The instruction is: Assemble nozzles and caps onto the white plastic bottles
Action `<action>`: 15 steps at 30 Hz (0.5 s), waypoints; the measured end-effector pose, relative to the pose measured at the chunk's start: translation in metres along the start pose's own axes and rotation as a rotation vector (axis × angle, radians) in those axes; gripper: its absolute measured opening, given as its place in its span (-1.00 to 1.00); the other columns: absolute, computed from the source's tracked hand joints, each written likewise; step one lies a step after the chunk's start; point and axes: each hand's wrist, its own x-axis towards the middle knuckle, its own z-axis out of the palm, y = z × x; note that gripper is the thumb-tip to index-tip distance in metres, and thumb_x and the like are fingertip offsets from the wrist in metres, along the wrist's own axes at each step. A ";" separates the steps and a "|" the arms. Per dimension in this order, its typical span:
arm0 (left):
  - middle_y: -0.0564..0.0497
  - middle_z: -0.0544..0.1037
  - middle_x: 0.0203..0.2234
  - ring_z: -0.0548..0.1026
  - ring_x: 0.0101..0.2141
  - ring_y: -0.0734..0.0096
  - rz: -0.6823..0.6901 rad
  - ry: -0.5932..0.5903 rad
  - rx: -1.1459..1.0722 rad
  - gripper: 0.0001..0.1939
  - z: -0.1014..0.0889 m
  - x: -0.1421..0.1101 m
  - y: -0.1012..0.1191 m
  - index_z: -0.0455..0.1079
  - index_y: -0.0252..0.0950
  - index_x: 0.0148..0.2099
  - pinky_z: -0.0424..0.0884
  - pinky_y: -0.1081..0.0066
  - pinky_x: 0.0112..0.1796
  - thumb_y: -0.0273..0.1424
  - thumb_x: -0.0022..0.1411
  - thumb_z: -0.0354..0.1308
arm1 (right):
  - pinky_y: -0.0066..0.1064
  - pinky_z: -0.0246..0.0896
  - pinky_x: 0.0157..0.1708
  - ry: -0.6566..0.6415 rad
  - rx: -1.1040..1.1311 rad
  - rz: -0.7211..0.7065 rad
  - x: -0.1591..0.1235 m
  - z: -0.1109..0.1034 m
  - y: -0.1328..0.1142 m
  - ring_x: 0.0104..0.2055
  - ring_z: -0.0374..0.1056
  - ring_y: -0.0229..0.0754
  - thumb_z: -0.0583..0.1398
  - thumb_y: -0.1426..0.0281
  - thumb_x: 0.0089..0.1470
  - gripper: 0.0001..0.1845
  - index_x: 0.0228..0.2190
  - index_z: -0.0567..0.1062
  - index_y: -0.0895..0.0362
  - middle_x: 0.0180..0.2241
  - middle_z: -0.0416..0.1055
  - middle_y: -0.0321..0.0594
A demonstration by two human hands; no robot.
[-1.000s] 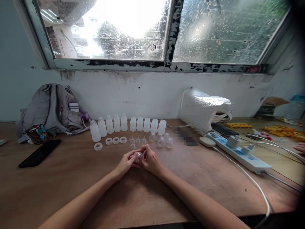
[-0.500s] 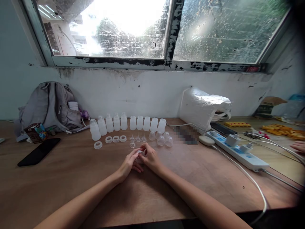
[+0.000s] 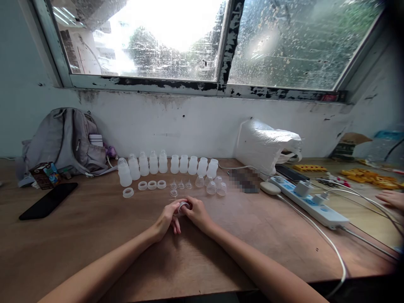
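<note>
Both hands meet over the table around a white bottle collar ring (image 3: 183, 205). My left hand (image 3: 167, 219) grips its left side, with some fingers curled below. The fingers of my right hand (image 3: 196, 212) close on the right side and reach into the opening. Whether a nipple sits inside the ring is hidden by the fingers. Just beyond lie several clear nipples (image 3: 181, 185). Several loose collar rings (image 3: 152, 185) are to their left, and several clear dome caps (image 3: 211, 187) to their right.
Behind stand several capped bottles (image 3: 143, 164) and several open bottles (image 3: 193, 165). A backpack (image 3: 59, 143) and black phone (image 3: 49, 201) are at left. To the right are a white bag (image 3: 259, 147), a power strip (image 3: 312, 202) with cables, and another person's hand (image 3: 391, 198).
My hands have turned the collar ring so its round opening now shows more, and the left fingers below have shifted. The camera view has moved slightly.
</note>
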 end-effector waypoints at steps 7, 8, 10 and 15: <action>-0.12 0.47 -0.28 0.32 -0.79 0.65 -0.009 -0.017 0.010 -0.50 0.000 0.000 0.001 0.15 -0.27 0.06 0.14 0.61 -0.79 -0.17 0.13 -0.21 | -0.56 -0.10 -0.61 0.021 -0.025 0.015 -0.001 0.001 0.000 -0.60 0.07 -0.35 0.09 0.51 -0.22 -0.91 -0.67 0.31 0.17 -0.67 0.25 -0.34; -0.12 0.47 -0.30 0.32 -0.79 0.64 -0.010 -0.019 0.007 -0.50 0.000 0.000 0.000 0.15 -0.27 0.07 0.14 0.61 -0.79 -0.17 0.13 -0.20 | -0.55 -0.11 -0.61 0.027 -0.036 0.016 -0.001 0.002 0.000 -0.60 0.06 -0.36 0.09 0.50 -0.22 -0.91 -0.67 0.30 0.17 -0.67 0.24 -0.34; -0.11 0.47 -0.31 0.32 -0.79 0.64 -0.008 -0.025 0.004 -0.49 -0.001 0.000 -0.001 0.14 -0.27 0.08 0.14 0.61 -0.79 -0.17 0.13 -0.20 | -0.55 -0.11 -0.60 0.034 -0.054 0.019 -0.001 0.003 -0.001 -0.60 0.06 -0.36 0.09 0.50 -0.21 -0.91 -0.67 0.30 0.17 -0.67 0.24 -0.34; -0.13 0.46 -0.30 0.35 -0.77 0.61 -0.022 -0.034 -0.012 -0.50 -0.003 0.002 -0.001 0.13 -0.27 0.08 0.16 0.61 -0.79 -0.19 0.13 -0.19 | -0.54 -0.10 -0.60 0.030 -0.049 0.029 -0.001 0.004 0.000 -0.60 0.08 -0.35 0.08 0.46 -0.17 -0.90 -0.65 0.30 0.16 -0.66 0.26 -0.33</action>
